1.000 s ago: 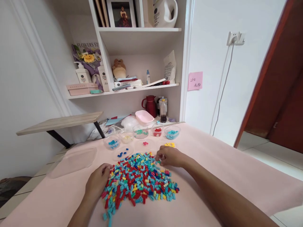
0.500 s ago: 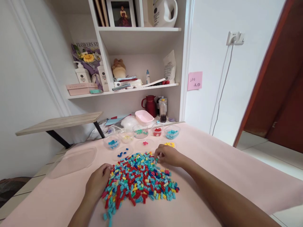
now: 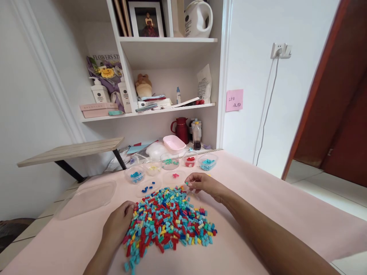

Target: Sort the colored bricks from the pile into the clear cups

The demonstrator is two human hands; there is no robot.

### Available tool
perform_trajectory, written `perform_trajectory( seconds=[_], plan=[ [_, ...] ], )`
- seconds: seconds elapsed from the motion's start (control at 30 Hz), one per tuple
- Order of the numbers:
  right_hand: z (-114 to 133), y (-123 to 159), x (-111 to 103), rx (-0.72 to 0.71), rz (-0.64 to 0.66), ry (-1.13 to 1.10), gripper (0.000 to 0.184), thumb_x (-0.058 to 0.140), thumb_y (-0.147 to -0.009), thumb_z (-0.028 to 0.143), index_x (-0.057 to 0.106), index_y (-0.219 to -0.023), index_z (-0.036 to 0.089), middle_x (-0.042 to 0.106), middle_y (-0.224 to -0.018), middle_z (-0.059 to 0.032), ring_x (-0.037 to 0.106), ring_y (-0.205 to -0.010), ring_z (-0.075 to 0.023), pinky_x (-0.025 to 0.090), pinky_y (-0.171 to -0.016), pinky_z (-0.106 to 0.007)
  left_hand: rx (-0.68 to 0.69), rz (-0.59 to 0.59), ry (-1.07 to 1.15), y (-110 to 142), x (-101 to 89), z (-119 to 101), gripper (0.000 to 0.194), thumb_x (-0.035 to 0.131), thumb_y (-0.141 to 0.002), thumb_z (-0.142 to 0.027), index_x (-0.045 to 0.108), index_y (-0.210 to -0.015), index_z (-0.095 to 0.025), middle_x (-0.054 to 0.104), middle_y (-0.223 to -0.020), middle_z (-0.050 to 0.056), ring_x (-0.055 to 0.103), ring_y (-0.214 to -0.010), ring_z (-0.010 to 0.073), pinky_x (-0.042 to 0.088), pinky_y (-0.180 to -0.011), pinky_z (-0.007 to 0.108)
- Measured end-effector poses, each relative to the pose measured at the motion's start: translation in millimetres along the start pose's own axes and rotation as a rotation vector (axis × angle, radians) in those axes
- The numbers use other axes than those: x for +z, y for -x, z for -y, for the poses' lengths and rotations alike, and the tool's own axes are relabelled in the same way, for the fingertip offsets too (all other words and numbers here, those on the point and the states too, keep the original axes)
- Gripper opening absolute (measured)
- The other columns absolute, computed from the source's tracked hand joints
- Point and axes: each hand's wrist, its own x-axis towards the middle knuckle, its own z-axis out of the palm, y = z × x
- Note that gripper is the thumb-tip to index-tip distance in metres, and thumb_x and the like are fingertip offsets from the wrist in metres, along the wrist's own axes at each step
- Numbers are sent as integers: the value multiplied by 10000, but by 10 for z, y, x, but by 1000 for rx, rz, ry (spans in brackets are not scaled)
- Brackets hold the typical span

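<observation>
pink cloth (image 3: 229, 244) lies under a heap of mixed bricks (image 3: 169, 217). the left hand (image 3: 119, 219) rests curled at the heap's left edge, its grip unclear. the right hand (image 3: 205, 184) pinches a green brick (image 3: 187, 183) by the far edge, partly blocking a yellow piece (image 3: 209, 175). behind stand clear tubs (image 3: 169, 167), a pink basin (image 3: 174, 143), a red jug (image 3: 182, 130).
</observation>
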Motion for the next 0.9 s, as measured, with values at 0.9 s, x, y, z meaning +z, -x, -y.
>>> perform_trajectory(
  seconds=[0.9],
  plan=[
    [-48,-19,0,-15,62,-176,322,783,-672,371,653,-889,170,671,-791,-18,622,-726,-144,478,-693,-276,-13,5,-16,44,-16,-52,299,337,-886,-364,627,-878,-293,721,-910,-30,633,-900,177,394,-701,241]
  ],
)
